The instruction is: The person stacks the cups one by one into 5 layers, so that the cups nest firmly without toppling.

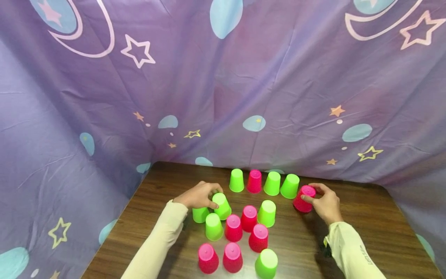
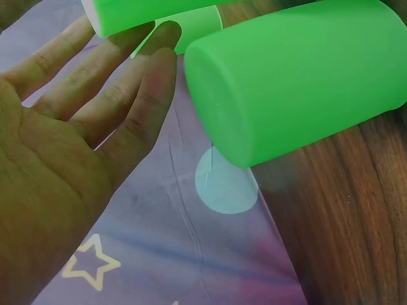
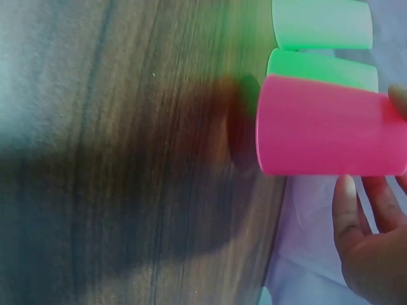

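Observation:
My left hand (image 1: pixel 199 196) holds a tilted green cup (image 1: pixel 223 208) between thumb and fingers; the left wrist view shows only part of that cup (image 2: pixel 127 13) along the fingers. Another green cup (image 1: pixel 200 215) stands upside down beneath this hand, partly hidden. At the right, my right hand (image 1: pixel 326 202) grips a pink cup (image 1: pixel 302 201) near its closed end, thumb on one side and fingers on the other. In the right wrist view a dark reflection shows beside the pink cup's (image 3: pixel 331 127) rim, and its rim looks slightly off the table.
Along the back stand green cups (image 1: pixel 237 181) and a pink cup (image 1: pixel 254 182), upside down. In the middle are pink cups (image 1: pixel 234 228) and green cups (image 1: pixel 266 214); nearer the front, two pink cups (image 1: pixel 208 259) and a green cup (image 1: pixel 266 265). A patterned curtain (image 1: pixel 223 85) borders the wooden table (image 1: pixel 369 217).

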A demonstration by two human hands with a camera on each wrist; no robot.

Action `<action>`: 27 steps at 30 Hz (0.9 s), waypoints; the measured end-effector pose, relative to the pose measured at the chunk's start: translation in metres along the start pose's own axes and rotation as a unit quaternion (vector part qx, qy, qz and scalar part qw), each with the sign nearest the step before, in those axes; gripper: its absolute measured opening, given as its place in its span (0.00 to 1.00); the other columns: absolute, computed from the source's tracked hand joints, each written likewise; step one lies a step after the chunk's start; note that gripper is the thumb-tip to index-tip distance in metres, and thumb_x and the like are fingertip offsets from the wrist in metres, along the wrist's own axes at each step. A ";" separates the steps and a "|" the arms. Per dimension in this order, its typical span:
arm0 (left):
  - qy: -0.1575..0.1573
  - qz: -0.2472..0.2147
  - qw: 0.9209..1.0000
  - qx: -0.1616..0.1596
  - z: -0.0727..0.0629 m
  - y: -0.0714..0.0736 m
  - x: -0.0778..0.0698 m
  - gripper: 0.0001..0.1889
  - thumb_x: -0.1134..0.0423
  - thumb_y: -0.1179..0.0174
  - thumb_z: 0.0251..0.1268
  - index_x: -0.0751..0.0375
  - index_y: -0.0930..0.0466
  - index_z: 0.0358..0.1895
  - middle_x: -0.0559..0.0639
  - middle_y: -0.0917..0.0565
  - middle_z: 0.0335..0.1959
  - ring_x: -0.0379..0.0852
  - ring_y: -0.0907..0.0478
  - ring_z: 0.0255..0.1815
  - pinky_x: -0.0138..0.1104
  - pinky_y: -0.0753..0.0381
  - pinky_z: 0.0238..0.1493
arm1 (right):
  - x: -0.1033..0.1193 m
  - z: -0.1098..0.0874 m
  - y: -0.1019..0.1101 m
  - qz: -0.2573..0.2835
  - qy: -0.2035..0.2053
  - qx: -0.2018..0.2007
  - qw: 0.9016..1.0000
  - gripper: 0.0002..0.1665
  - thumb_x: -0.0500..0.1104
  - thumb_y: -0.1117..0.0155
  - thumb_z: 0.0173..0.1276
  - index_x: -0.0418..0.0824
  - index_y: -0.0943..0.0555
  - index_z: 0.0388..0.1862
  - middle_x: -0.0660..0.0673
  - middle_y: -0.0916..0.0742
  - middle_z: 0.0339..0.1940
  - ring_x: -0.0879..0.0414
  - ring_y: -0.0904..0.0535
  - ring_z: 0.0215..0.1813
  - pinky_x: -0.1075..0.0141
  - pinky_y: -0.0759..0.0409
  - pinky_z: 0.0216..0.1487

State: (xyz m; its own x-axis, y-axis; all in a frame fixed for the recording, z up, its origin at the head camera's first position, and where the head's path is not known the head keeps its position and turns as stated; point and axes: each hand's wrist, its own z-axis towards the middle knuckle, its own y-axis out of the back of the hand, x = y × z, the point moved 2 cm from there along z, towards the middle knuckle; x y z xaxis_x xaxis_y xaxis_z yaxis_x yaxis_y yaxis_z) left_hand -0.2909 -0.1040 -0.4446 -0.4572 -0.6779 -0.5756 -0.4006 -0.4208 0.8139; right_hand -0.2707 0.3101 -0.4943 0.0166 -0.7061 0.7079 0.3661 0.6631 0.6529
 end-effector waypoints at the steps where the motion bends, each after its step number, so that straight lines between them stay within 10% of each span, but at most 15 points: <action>1: -0.001 0.001 1.000 -0.002 0.000 0.000 -0.001 0.20 0.63 0.25 0.54 0.55 0.19 0.51 0.53 0.11 0.47 0.48 0.16 0.49 0.44 0.18 0.55 | -0.001 0.001 0.001 -0.003 -0.007 -0.002 1.000 0.31 0.41 0.20 0.51 0.35 0.19 0.55 0.30 0.13 0.52 0.33 0.18 0.54 0.54 0.29 0.48; 27: -0.022 0.018 0.999 -0.013 0.001 0.007 -0.013 0.21 0.64 0.25 0.54 0.56 0.19 0.52 0.52 0.11 0.45 0.45 0.17 0.45 0.40 0.18 0.50 | -0.027 0.040 -0.001 -0.026 -0.033 0.057 0.998 0.33 0.39 0.29 0.57 0.34 0.23 0.63 0.29 0.15 0.57 0.33 0.20 0.55 0.53 0.26 0.50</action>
State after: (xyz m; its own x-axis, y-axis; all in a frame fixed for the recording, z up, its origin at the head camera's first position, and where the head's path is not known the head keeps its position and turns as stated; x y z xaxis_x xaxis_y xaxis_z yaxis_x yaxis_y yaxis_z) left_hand -0.2889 -0.0974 -0.4311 -0.5064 -0.6660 -0.5476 -0.3626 -0.4117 0.8361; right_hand -0.3087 0.3381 -0.5037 -0.0620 -0.7250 0.6860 0.2575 0.6524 0.7128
